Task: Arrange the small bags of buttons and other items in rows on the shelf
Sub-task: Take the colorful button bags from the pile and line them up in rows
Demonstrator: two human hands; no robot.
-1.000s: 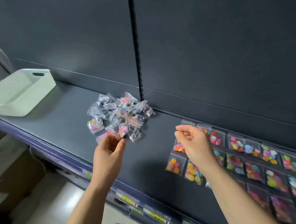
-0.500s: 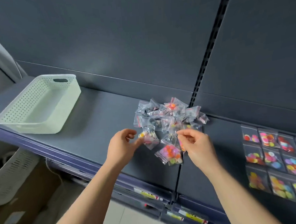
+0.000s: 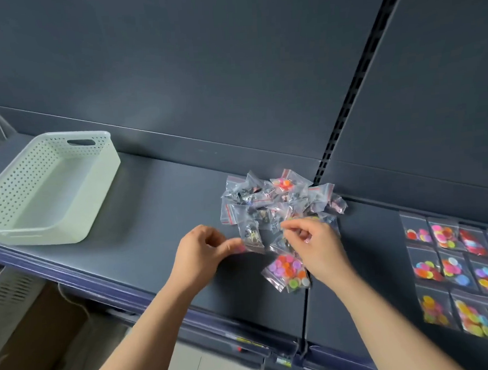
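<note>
While the left hand [image 3: 201, 255] pinches the corner of a small clear bag [image 3: 251, 235] of dark bits, the right hand [image 3: 316, 246], just beside it, pinches a second bag [image 3: 281, 243] with curled fingers at the near edge of the crinkly plastic pile [image 3: 277, 197]. A bag of bright round buttons [image 3: 288, 271] lies under that wrist and flat rows of bags [image 3: 462, 272] lie well to the right. A wide stretch of smooth dark shelf [image 3: 153, 206] separates the pile from the perforated white basket [image 3: 51, 192].

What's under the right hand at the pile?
A bag of coloured buttons pokes out from under the right hand, which also covers the near edge of the loose pile. Whether its curled fingers pinch a bag is hidden.
</note>
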